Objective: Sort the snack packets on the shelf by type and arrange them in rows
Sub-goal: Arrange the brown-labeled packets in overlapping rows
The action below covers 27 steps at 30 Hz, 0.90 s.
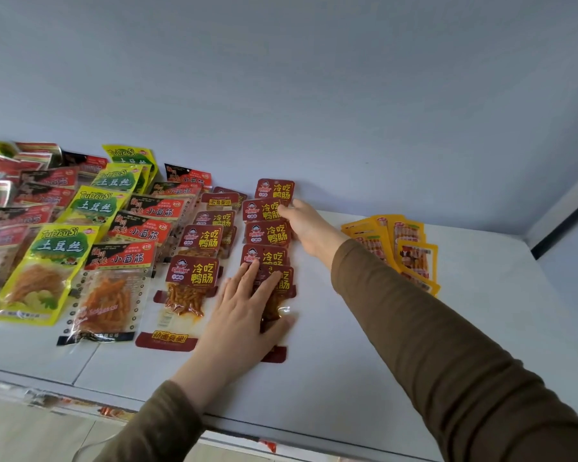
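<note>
Both hands on dark red packets (268, 235): left hand (247, 315) pressing flat, right hand (302, 228) pinching one; light, slippery film, best gripped by edges.

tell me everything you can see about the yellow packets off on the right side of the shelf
The yellow packets lie in a loose, overlapping fan on the white shelf, apart from the dark red rows. They look like glossy plastic, each with a clear window showing orange-red strips. Neither hand touches them; the right sleeve passes just in front of them.
</note>
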### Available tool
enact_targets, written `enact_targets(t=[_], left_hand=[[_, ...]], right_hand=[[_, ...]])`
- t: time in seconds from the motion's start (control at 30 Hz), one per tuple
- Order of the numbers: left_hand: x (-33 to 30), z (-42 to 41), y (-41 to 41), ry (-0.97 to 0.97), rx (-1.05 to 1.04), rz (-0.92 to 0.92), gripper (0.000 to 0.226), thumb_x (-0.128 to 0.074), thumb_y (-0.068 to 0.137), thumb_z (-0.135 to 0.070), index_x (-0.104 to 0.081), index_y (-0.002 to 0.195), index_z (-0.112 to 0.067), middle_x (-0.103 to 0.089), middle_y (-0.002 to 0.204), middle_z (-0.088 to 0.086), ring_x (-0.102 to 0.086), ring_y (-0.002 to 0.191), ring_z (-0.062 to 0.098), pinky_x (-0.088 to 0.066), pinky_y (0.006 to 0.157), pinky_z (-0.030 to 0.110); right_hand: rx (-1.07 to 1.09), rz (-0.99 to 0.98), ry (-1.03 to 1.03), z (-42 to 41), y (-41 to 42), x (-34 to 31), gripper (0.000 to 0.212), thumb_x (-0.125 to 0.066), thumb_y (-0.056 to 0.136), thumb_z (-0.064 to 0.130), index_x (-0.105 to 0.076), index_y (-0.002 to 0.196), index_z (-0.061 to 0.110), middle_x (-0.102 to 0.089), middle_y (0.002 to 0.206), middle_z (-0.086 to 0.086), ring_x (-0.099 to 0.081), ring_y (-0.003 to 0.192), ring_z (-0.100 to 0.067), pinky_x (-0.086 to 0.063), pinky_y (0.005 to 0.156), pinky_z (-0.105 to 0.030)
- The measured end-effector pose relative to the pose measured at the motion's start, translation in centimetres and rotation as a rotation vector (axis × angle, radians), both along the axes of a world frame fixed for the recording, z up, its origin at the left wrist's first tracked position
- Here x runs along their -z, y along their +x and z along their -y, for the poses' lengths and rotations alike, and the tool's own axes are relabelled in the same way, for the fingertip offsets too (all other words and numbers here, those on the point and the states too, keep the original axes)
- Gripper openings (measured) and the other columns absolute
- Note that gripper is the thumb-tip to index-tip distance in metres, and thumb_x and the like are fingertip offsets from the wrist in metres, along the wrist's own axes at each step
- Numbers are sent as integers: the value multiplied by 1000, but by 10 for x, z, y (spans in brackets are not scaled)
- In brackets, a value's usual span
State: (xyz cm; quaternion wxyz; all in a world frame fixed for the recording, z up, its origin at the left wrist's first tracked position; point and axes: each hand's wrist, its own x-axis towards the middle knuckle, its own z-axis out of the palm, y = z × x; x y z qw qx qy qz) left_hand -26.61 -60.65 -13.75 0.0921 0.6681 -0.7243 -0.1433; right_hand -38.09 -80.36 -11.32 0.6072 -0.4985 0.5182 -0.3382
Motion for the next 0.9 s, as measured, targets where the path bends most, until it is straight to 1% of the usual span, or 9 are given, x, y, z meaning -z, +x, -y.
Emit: enact_targets(t=[0.13,0.23,0.33,0.47,0.53,0.6,0.7,0.8,0.9], left_hand=[[-3,2,0,-20,11,73,84,-12,86,-86,4,159,-49,14,172,-7,13,159,20,14,122,40],[-4,4,2,-8,-5,82,75,-29,94,-77,-3,158,-47,7,172,-6,5,159,26,2,127,47],[-7,7,2,7,-29,83,74,-41,93,-67,-7,155,-45,3,172,-3,4,158,32,-7,127,54],[-7,16,-6,-90,79,196,70,-25,96,-63,3,159,-49,22,170,4,31,153,30,16,124,54],[-4,19,-10,-85,107,259,62,-17,101,-64,5,158,-51,23,170,4,30,153,32,16,123,59],[0,20,-9,-65,103,274,56,-13,104,-61,1,157,-53,18,171,3,24,155,32,14,123,61],[2,20,-3,-51,108,251,53,-14,104,-60,-5,156,-53,15,172,2,22,156,31,9,125,59],[2,20,-1,-35,118,227,53,-15,105,-60,-5,156,-54,16,172,0,23,156,30,5,126,59],[2,18,-2,-46,107,220,52,-17,105,-58,-9,156,-52,15,172,2,21,157,31,2,126,59]], right_hand=[[37,48,14,-3,0,1,38,-47,108,16,-42,145,13,-62,133,-14,-63,115,-26,-54,90,-39],[78,110,28,-6,0,5,44,-47,107,11,-38,150,15,-65,120,-9,-65,99,-17,-52,73,-29],[103,183,86,-12,3,4,36,-44,107,7,-41,140,21,-63,102,-2,-64,88,-12,-50,64,-26],[139,119,30,-15,8,0,18,-41,106,5,-52,116,15,-65,95,-5,-64,84,-15,-49,59,-26],[156,46,-18,-18,10,-4,25,-41,106,8,-55,127,9,-68,108,-10,-67,90,-17,-54,63,-28],[122,-120,-98,-19,12,-3,36,-40,106,11,-49,141,13,-64,129,-12,-65,111,-24,-58,86,-41],[-48,-555,-526,-18,11,2,47,-41,106,11,-42,152,19,-43,156,-10,-34,146,-30,-28,122,-47],[-206,-713,-716,-12,11,5,45,-36,109,26,-40,154,26,-26,167,-3,-12,155,-28,-17,124,-48],[-275,-906,-733,-4,13,8,47,-31,109,38,-40,154,28,-38,161,1,-23,151,-28,-25,121,-51]])
